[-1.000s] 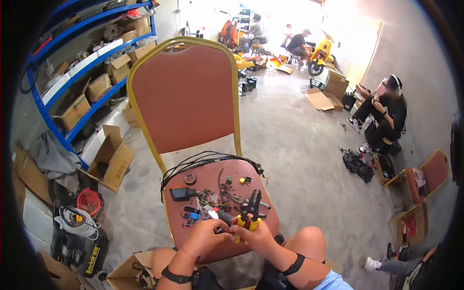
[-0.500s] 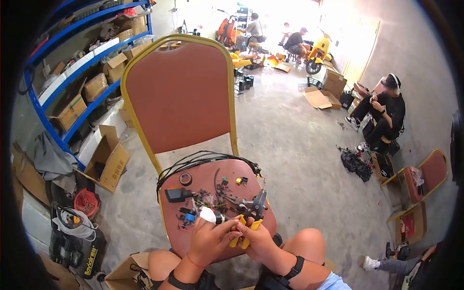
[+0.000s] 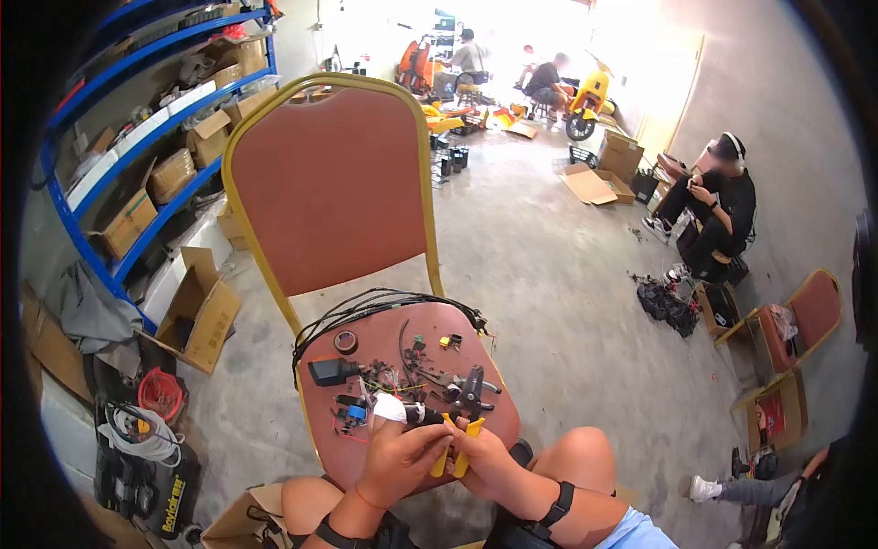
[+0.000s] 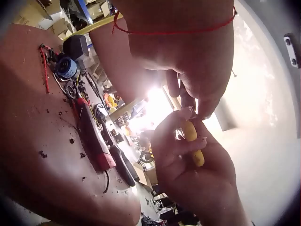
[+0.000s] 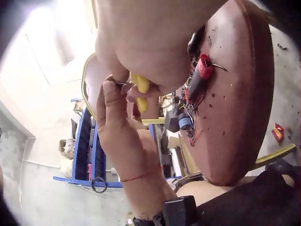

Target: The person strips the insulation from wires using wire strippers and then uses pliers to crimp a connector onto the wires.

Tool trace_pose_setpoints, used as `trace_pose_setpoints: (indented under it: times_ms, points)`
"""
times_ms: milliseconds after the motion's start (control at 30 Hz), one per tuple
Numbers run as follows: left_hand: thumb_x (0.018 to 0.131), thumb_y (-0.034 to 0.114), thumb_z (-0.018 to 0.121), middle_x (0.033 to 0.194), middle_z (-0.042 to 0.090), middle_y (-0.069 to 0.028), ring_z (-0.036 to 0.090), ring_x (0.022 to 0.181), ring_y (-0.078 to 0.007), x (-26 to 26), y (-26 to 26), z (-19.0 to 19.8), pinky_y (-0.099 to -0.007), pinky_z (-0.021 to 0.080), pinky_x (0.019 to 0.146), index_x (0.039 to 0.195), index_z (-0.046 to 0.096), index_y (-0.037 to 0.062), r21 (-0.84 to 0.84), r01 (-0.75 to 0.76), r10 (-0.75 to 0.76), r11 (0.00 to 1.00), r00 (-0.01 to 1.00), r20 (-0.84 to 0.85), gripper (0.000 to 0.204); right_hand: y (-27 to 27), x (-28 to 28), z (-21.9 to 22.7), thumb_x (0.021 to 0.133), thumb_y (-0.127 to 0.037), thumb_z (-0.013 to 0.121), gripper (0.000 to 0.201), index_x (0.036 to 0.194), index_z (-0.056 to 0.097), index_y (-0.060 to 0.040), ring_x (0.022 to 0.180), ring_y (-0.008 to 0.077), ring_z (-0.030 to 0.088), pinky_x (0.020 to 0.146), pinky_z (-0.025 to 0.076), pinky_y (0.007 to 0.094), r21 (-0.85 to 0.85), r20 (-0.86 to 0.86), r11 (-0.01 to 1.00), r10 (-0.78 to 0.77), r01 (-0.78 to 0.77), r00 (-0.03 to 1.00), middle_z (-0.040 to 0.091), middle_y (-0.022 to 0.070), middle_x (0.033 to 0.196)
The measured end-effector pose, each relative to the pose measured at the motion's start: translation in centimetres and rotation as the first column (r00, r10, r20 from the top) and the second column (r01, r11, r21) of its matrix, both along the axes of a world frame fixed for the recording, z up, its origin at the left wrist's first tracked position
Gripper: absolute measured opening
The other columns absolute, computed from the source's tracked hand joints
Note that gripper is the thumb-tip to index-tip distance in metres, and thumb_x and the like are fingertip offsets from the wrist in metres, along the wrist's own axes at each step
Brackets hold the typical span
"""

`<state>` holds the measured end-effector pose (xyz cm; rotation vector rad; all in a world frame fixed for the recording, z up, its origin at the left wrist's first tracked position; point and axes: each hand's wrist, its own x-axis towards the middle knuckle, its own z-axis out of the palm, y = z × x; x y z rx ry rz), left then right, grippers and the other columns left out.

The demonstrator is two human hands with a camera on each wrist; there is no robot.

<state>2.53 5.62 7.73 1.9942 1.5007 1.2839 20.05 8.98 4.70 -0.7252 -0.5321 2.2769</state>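
Yellow-handled black-headed wire-stripping pliers: they stand at the near edge of the red padded chair seat, head pointing away from me towards the chair back, yellow handles towards my lap.

Right hand: my grip is closed round the two yellow handles; I judge I hold them low so that the head stays free over the seat.

Left hand: my fingers curl in against the handles from the other side and pinch something small and dark next to them; what it is I cannot tell from any view. Both hands meet there, which I take as steadying a small piece against the tool.

Look of the pliers: a chunky black head with several steps and joints, two short bright yellow grips set close together, well apart from the plain seat colour.

Why over the seat: the chair serves as my table, so loose bits stay within reach just ahead of my hands.

White-wrapped bundle: it lies on the seat just beside my left hand, with a dark stub running from it towards the pliers.

Other bits: a black box-shaped part, a small blue piece, a dark ring of tape and a bundle of black cables looped round the back of the seat.

Red-tipped dark tool: it rests on the seat among thin wires.
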Motion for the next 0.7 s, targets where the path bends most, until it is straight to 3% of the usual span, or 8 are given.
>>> trace_pose_setpoints:
  times_ms: [33,100,200,267,367,467,567,700]
  points:
    - [0.085,0.020,0.083,0.081,0.066,-0.0038,0.060,0.082,-0.0255,0.0,0.0,0.2,-0.0396,0.040,0.074,0.102,0.081,0.0152,0.032,-0.020,0.023,0.999,0.997,-0.071,0.019,0.2,0.1,-0.3,0.103,-0.027,0.067,0.025,0.118,0.059,-0.0092,0.079,0.0131,0.065,0.063,0.050,0.0261,-0.003,0.024,0.999,0.033,-0.033,0.999,0.066,0.0013,0.095]
    - [0.084,0.010,0.083,0.086,0.070,-0.0089,0.063,0.077,-0.0242,0.3,0.3,0.3,-0.0379,0.045,0.072,0.099,0.079,0.0088,0.103,-0.024,0.027,0.994,0.999,-0.032,0.016,0.5,0.4,0.0,0.103,-0.028,0.067,0.025,0.116,0.060,-0.0083,0.079,0.0137,0.066,0.064,0.050,0.0264,0.003,0.098,0.999,0.039,-0.039,0.994,0.067,0.0018,0.094]
    - [0.084,0.005,0.082,0.087,0.071,-0.0108,0.064,0.074,-0.0244,0.5,0.1,-1.5,-0.0378,0.047,0.072,0.096,0.077,0.0056,0.019,-0.072,0.067,0.997,0.984,0.167,0.014,0.5,-0.2,1.2,0.103,-0.027,0.068,0.025,0.115,0.061,-0.0063,0.085,0.0149,0.068,0.068,0.052,0.0271,0.052,0.186,0.997,-0.066,0.057,0.980,0.070,0.0033,0.097]
    - [0.083,0.020,0.082,0.081,0.064,-0.0053,0.057,0.082,-0.0300,-0.1,-0.1,-2.0,-0.0443,0.038,0.079,0.093,0.078,0.0138,0.050,-0.224,0.226,0.973,0.974,-0.023,0.012,0.5,-0.2,1.8,0.103,-0.027,0.068,0.026,0.114,0.062,-0.0046,0.090,0.0154,0.070,0.071,0.054,0.0272,0.122,0.184,0.979,-0.182,0.162,0.966,0.073,0.0048,0.103]
    - [0.082,0.009,0.083,0.082,0.066,-0.0110,0.061,0.078,-0.0291,-0.4,-0.1,0.9,-0.0406,0.047,0.075,0.094,0.076,0.0076,0.203,-0.225,0.269,0.953,0.936,-0.225,0.013,1.3,0.3,1.1,0.102,-0.024,0.070,0.028,0.119,0.063,-0.0018,0.097,0.0153,0.070,0.076,0.056,0.0278,0.314,0.287,0.945,-0.188,0.093,0.939,0.075,0.0071,0.112]
    - [0.081,0.015,0.083,0.079,0.063,-0.0093,0.060,0.084,-0.0309,-0.4,0.2,-1.4,-0.0433,0.044,0.082,0.093,0.077,0.0115,0.047,-0.223,0.227,0.974,0.966,-0.119,0.013,0.7,0.2,2.3,0.101,-0.019,0.072,0.029,0.122,0.064,-0.0003,0.097,0.0124,0.069,0.079,0.056,0.0273,0.355,0.293,0.932,-0.189,0.076,0.937,0.074,0.0078,0.116]
    - [0.081,0.021,0.082,0.083,0.062,-0.0064,0.057,0.089,-0.0302,0.1,0.6,-0.4,-0.0477,0.039,0.090,0.091,0.078,0.0162,0.179,-0.236,0.282,0.955,0.910,-0.304,0.012,0.7,0.2,1.3,0.100,-0.012,0.072,0.028,0.122,0.063,0.0023,0.100,0.0150,0.070,0.086,0.058,0.0301,0.502,0.333,0.861,-0.280,0.082,0.900,0.073,0.0092,0.112]
    - [0.082,0.024,0.081,0.083,0.062,-0.0056,0.058,0.089,-0.0291,0.6,0.7,-0.5,-0.0489,0.039,0.095,0.092,0.079,0.0168,0.209,-0.215,0.285,0.954,0.867,-0.410,0.013,1.3,0.7,1.0,0.098,-0.014,0.075,0.027,0.118,0.065,0.0011,0.095,0.0114,0.068,0.083,0.056,0.0277,0.453,0.419,0.891,-0.249,0.037,0.873,0.072,0.0050,0.106]
